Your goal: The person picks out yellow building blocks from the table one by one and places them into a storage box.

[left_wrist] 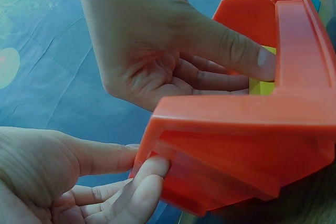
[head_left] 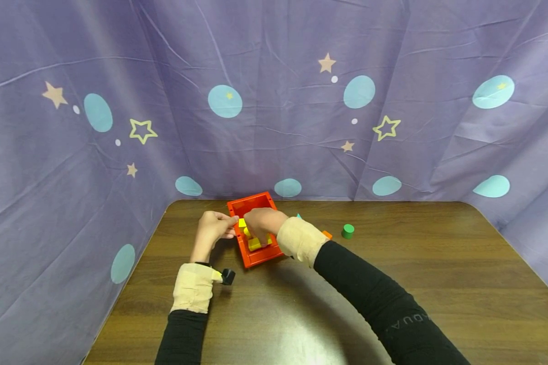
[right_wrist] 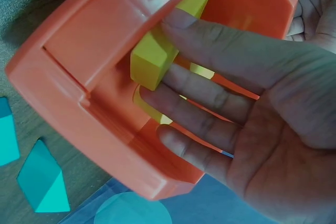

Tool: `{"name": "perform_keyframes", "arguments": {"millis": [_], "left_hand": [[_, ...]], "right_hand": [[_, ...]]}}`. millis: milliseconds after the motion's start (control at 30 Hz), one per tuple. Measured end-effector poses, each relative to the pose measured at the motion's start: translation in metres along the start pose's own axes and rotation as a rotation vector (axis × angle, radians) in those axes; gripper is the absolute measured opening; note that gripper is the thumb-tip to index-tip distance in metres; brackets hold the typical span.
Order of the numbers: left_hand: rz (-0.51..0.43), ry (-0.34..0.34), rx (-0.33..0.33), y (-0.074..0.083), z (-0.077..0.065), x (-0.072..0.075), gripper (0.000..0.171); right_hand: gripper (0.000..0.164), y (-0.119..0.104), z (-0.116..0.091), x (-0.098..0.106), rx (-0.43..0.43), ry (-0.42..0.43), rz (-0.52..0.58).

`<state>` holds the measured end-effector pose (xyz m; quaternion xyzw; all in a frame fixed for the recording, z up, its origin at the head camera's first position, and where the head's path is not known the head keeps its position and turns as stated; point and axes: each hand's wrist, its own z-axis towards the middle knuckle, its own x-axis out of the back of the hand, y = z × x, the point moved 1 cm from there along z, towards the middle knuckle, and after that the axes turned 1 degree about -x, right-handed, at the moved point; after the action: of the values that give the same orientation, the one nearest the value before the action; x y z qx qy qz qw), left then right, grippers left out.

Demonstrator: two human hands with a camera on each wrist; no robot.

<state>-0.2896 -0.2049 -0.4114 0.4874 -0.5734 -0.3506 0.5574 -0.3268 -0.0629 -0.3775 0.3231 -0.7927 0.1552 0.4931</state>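
A red plastic bin (head_left: 261, 259) stands near the back left of the table, with several yellow blocks (head_left: 242, 223) inside. My left hand (head_left: 211, 230) grips the bin's left rim between thumb and fingers, as the left wrist view shows close up. From the right, my right hand (head_left: 266, 223) reaches down into the bin. In the right wrist view its thumb and fingers pinch a yellow block (right_wrist: 149, 61) beside the inner wall. Other yellow pieces (right_wrist: 202, 71) lie behind and below the fingers, partly hidden by them.
Right of the bin, a green cylinder (head_left: 348, 231) stands beside an orange block (head_left: 327, 234) partly covered by my right forearm. Teal blocks (right_wrist: 43, 179) lie on the wooden table (head_left: 438, 284) close to the bin. A purple curtain (head_left: 274, 147) hangs along the table's back edge.
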Motion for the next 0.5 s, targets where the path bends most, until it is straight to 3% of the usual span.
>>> {"name": "perform_keyframes", "arguments": {"millis": [500], "left_hand": [[-0.017,-0.003,0.023,-0.0002,0.0011,0.0001,0.031]], "right_hand": [[0.020,-0.0065,0.0028,-0.0065,-0.040,0.063,-0.100]]}}
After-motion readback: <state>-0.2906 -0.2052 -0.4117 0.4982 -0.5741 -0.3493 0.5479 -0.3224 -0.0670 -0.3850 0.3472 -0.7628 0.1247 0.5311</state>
